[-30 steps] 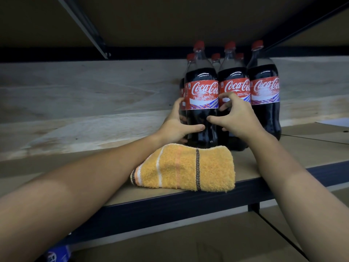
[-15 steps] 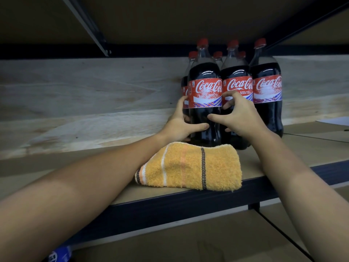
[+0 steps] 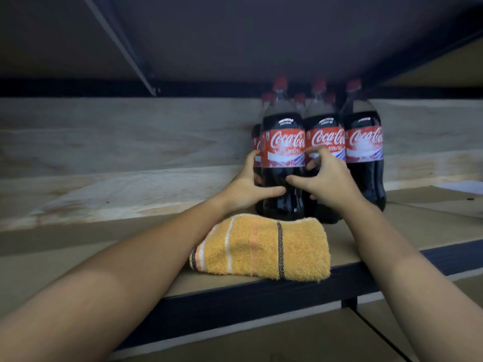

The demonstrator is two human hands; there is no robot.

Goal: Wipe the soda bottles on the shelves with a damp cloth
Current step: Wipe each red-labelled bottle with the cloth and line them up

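Note:
Several dark cola bottles with red caps and red labels stand in a cluster on the shelf board (image 3: 431,226). The front left bottle (image 3: 283,152) is gripped low on its body from both sides: my left hand (image 3: 248,188) on its left, my right hand (image 3: 329,178) on its right, thumbs nearly meeting in front. The middle front bottle (image 3: 324,131) and the right front bottle (image 3: 364,145) stand close beside it. A folded orange cloth (image 3: 264,246) with white and dark stripes lies on the shelf just in front of the bottles, untouched.
A dark metal rail (image 3: 261,299) edges the shelf front. The upper shelf's underside (image 3: 261,35) hangs close above the bottle caps. A pale plywood back wall (image 3: 117,142) runs behind. Another shelf board (image 3: 261,343) lies below.
Both hands stay around the front left bottle. The bottle group and cloth have shifted slightly right and up in the frame as the view moved.

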